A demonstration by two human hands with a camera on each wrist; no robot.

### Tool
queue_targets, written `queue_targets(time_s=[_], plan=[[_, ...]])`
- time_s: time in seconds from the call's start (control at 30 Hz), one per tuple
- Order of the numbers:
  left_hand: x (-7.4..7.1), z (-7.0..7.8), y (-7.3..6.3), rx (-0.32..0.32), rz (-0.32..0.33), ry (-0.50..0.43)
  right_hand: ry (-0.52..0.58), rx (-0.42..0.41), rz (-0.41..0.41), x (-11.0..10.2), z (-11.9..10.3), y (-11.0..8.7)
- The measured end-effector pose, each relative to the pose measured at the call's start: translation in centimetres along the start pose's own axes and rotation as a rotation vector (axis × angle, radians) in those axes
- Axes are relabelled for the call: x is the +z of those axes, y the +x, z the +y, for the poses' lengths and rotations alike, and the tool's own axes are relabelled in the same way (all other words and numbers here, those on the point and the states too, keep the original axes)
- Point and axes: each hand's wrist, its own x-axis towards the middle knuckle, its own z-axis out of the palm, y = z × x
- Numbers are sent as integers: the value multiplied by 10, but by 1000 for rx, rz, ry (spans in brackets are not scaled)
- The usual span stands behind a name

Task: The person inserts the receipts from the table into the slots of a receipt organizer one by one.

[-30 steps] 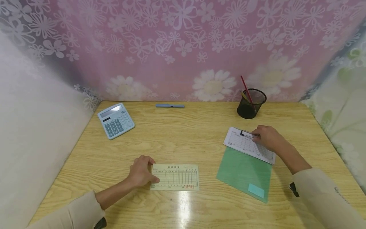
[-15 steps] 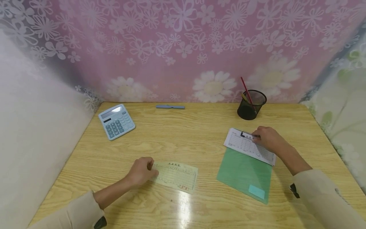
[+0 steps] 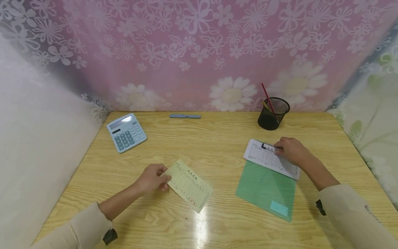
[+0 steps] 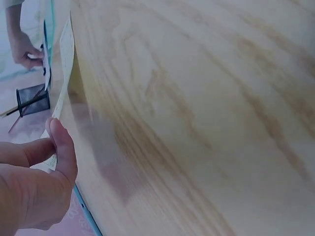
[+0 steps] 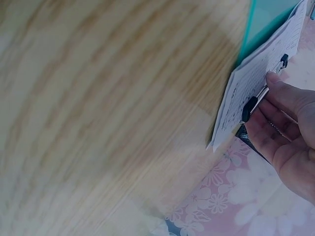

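Note:
In the head view my left hand point(image 3: 153, 178) pinches a pale yellow receipt slip point(image 3: 189, 186) by its left end, between thumb and fingers. The slip is tilted, and in the left wrist view the slip point(image 4: 65, 73) curves above the table with a shadow beneath. My right hand point(image 3: 291, 150) holds the metal clip point(image 5: 261, 93) of a green translucent clipboard point(image 3: 264, 186), thumb on the clip and fingers behind it. White printed forms point(image 3: 264, 155) lie under that clip, covering the upper part of the board. A light blue label point(image 3: 278, 207) marks the board's lower corner.
A light blue calculator point(image 3: 126, 133) lies at the back left of the wooden table point(image 3: 149, 221). Farther along the back edge are a blue pen point(image 3: 185, 116) and a black mesh pen cup point(image 3: 268, 119) with a red pencil. A floral curtain point(image 3: 186, 69) hangs behind.
My left hand has lifted the slip off the table and turned it clockwise, its right end swinging toward the front. The right hand stays at the clip.

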Motion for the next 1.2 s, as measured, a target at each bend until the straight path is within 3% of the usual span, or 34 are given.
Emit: queue_targets(time_s=[0.2, 0.33, 0.6, 0.8, 0.97, 1.2], plan=[[-8, 8, 15, -8, 2, -69, 0, -5, 8, 1, 0, 0], [1, 20, 25, 7, -7, -118, -4, -16, 13, 0, 0, 0], [49, 42, 53, 19, -103, -258, 1, -14, 18, 0, 0, -2], [89, 72, 71, 37, -167, -280, 5, -19, 19, 1, 0, 0], [121, 91, 85, 27, -158, -257, -6, -52, 51, 1, 1, 0], [159, 108, 105, -66, -113, -286, 18, -96, 70, 2, 4, -2]])
